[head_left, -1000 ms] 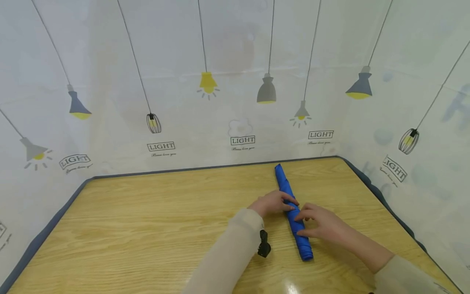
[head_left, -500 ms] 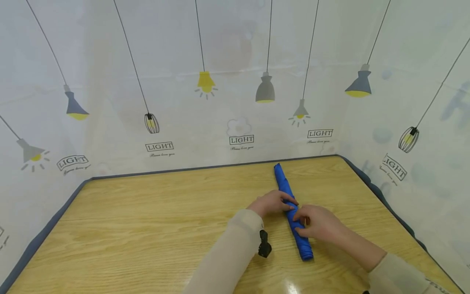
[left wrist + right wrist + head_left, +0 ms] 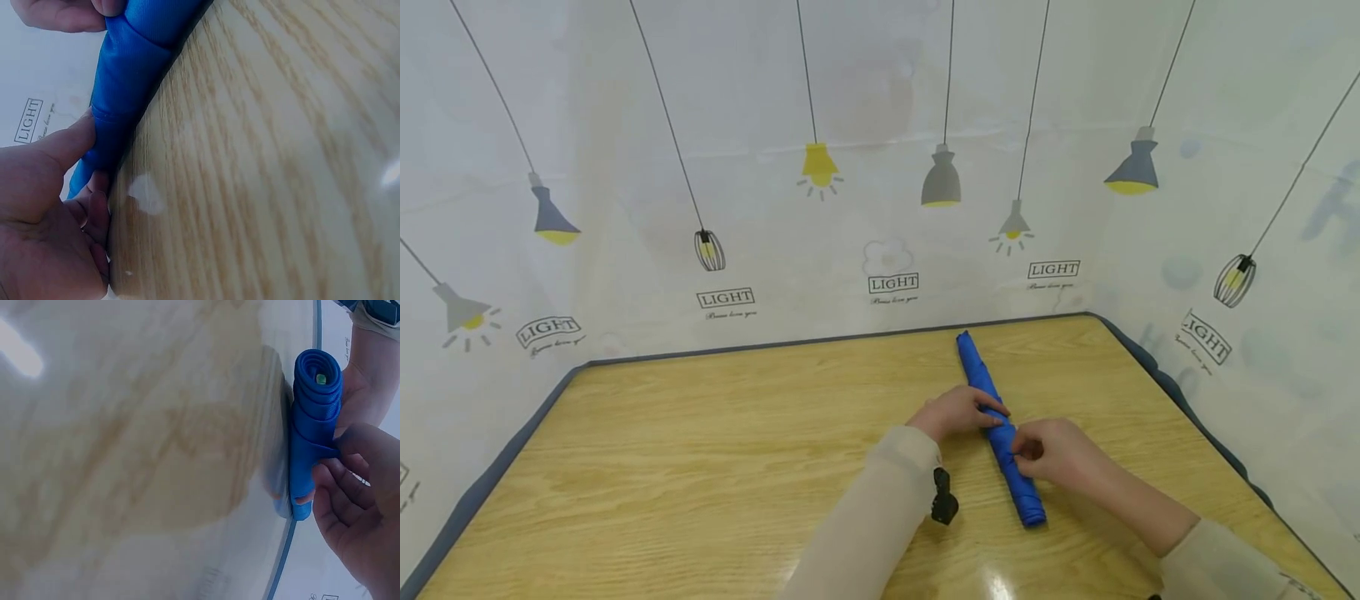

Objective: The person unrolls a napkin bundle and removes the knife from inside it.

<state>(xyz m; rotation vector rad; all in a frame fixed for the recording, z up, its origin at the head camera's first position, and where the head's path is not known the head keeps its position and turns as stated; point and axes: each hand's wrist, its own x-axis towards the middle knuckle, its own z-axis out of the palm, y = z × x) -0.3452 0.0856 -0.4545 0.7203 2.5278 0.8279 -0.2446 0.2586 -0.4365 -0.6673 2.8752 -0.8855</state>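
Note:
A rolled blue cloth lies lengthwise on the wooden table, its layered end showing in the right wrist view. My left hand holds the middle of the roll from the left, thumb on the near side and fingers over the top. Close up in the left wrist view, the left thumb and fingers sit around the cloth. Just nearer, my right hand has thumb and index fingertip together at the roll's right side. The right wrist view shows that hand pinching a loose edge of the cloth.
The wooden table stretches away to the left. Behind it and along both sides hangs a white sheet printed with lamps, with a dark blue border at the table's edge. A black device sits at the left wrist.
My right thumb and fingers have come together from a spread pose into a pinch and shifted slightly right. The roll's near end has swung a little right; the left hand stays on it.

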